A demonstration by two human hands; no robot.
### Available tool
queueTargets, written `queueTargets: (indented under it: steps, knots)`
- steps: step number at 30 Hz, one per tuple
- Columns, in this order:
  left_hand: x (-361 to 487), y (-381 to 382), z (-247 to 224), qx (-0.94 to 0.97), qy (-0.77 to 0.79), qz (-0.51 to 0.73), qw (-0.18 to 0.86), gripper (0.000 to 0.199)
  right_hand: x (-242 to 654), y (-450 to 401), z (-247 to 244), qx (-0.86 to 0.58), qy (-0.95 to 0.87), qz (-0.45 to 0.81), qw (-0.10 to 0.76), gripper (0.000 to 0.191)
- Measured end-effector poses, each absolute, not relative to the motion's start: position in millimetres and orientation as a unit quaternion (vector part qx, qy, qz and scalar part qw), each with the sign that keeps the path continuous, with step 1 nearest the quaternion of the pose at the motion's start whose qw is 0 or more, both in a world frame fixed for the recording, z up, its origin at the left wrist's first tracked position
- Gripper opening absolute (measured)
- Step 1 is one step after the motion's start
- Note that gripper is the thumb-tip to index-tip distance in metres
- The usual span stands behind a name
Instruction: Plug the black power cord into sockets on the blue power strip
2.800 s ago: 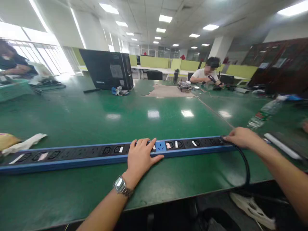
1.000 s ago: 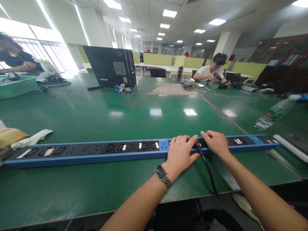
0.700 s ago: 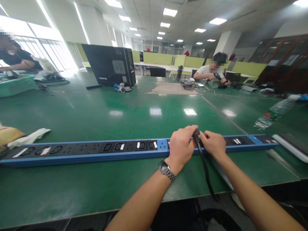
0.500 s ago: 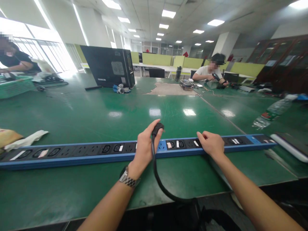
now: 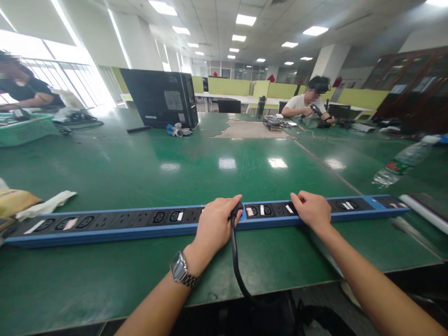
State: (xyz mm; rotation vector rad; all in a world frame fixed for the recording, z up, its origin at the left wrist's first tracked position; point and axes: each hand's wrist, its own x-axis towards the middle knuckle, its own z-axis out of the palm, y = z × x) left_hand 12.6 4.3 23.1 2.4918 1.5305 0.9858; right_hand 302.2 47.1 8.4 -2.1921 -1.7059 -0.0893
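A long blue and black power strip [image 5: 140, 225] lies across the green table, its sockets facing up, several with white labels. My left hand [image 5: 219, 221], with a metal-banded watch at the wrist, is closed on a black plug [image 5: 236, 210] at the middle of the strip. From the plug a thick black cable [image 5: 236, 261] hangs down over the table's front edge. Whether the plug sits in a socket is hidden by the fingers. Farther right, my right hand [image 5: 311, 210] rests closed on the strip, its curled fingers around the far side.
Beyond the strip stand a black computer case [image 5: 157, 98] and blue-grey gloves [image 5: 179, 130]. A plastic bottle [image 5: 402, 161] lies at the right. At the left are a green basket [image 5: 28, 130] and a white tissue [image 5: 49, 205]. Two people sit at the far sides.
My left hand has moved down and slightly right with the plug, from above the strip onto it. The right hand keeps its place on the strip.
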Motion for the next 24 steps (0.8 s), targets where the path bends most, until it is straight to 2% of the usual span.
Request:
queueTargets:
  steps: [11,21,24]
  knots:
    - [22,-1,27,0.817,0.526,0.236,-0.005,0.035,303,48,5,-0.771,-0.606,-0.044,0.19,0.046]
    - [16,-2,5,0.82,0.467,0.329,0.028,0.048,303,48,7,-0.776,-0.6,-0.039,0.189,0.046]
    - [17,-1,3,0.818,0.459,0.344,0.036,0.039,304,48,6,-0.774,-0.602,-0.04,0.192,0.045]
